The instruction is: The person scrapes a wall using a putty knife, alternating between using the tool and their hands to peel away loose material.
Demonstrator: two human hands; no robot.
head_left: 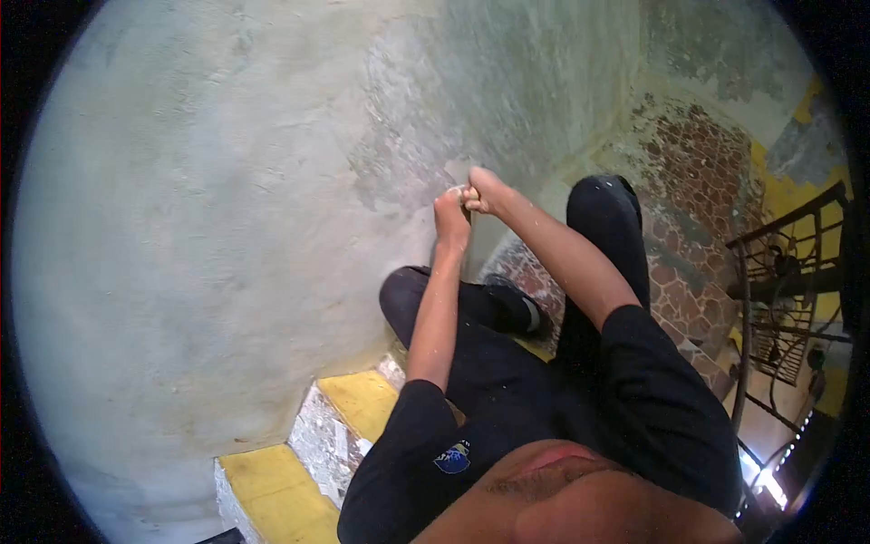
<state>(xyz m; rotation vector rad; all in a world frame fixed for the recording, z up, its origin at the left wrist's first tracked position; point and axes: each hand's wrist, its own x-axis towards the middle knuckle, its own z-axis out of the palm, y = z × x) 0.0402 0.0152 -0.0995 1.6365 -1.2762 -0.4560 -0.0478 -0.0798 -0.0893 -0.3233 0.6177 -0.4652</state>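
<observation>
Both arms reach forward, and the hands meet in front of the plastered wall [227,208]. My left hand [451,219] is closed, with its fingers curled near a darker grey patch of plaster [399,136]. Touching or nearly touching it on the right, my right hand [486,192] is closed too, its fingers bent toward the left one. Something small and pale shows between the hands, but I cannot make out what it is or which hand grips it. Below the hands are my bent knees in dark trousers [603,213].
Yellow-topped steps [276,490] with rough white sides climb along the wall at the lower left. A dark metal railing [743,317] stands at the right. Reddish stone-patterned flooring [698,163] lies beyond my knees. A dark shoe [526,308] rests below the hands.
</observation>
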